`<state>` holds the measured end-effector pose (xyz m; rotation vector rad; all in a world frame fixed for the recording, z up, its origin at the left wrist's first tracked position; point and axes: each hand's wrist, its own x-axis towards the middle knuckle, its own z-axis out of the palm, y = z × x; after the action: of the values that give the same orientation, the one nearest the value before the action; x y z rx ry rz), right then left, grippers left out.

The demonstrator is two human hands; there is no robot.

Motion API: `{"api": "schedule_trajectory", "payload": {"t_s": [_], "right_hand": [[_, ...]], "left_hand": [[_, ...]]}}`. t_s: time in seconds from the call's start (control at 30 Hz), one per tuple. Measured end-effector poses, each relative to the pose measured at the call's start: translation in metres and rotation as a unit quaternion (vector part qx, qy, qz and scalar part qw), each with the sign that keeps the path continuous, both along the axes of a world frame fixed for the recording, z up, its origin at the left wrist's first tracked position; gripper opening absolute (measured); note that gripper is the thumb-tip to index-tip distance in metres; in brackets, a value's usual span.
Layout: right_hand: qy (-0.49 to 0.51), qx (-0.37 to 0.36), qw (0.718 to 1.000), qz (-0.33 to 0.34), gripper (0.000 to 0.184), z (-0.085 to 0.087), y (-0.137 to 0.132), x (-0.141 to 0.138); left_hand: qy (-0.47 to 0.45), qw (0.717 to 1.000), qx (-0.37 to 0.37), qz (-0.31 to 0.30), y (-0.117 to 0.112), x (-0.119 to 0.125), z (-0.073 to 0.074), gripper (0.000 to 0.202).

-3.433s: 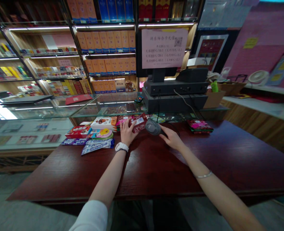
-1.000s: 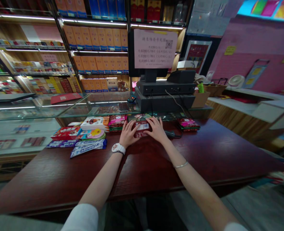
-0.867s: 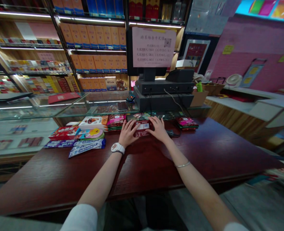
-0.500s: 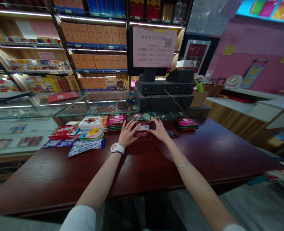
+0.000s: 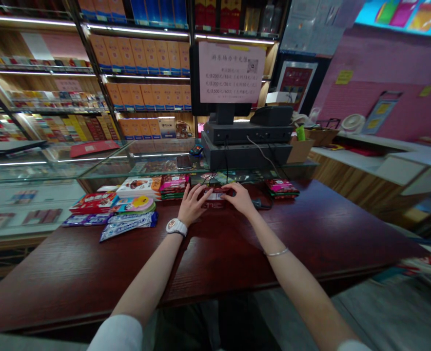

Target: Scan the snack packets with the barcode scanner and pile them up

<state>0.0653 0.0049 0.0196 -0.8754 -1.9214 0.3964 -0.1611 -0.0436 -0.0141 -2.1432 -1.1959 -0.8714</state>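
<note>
A small dark red packet point(image 5: 217, 196) with a white label sits between my hands at the far side of the brown table. My left hand point(image 5: 192, 204) is at its left end, fingers spread with index finger and thumb against it. At the right end my right hand point(image 5: 240, 199) pinches the packet, the fingers bent over its top. Left of my hands lies a stack of red and pink packets point(image 5: 174, 185). A similar stack point(image 5: 282, 188) is to the right of them, beside a dark cable plug point(image 5: 261, 203).
White-and-blue sticks point(image 5: 127, 225), purple packets point(image 5: 87, 220), a red packet point(image 5: 93, 202) and a white-orange box point(image 5: 140, 186) lie at the table's left. Behind the table point(image 5: 215, 258) stands a glass counter point(image 5: 153, 151) with a monitor point(image 5: 230, 73) carrying a paper sign.
The packet has tipped away from me, so its label face looks narrower and the barcode no longer shows clearly. Both hands keep their places at its ends. The view has shifted slightly.
</note>
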Motion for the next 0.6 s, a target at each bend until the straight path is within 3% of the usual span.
{"api": "schedule_trajectory", "payload": {"t_s": [0.3, 0.47, 0.6], "right_hand": [[-0.015, 0.087, 0.992, -0.086, 0.006, -0.004, -0.01, -0.011], [-0.054, 0.175, 0.977, -0.113, 0.023, -0.011, -0.013, -0.012], [-0.103, 0.217, 0.964, -0.113, 0.024, -0.016, -0.014, -0.013]], "left_hand": [[-0.026, 0.999, 0.038, -0.003, 0.001, 0.002, 0.001, 0.05], [-0.033, 0.998, 0.047, -0.003, 0.001, 0.005, 0.001, 0.029], [-0.048, 0.998, 0.045, 0.006, -0.001, 0.002, 0.003, 0.025]]}}
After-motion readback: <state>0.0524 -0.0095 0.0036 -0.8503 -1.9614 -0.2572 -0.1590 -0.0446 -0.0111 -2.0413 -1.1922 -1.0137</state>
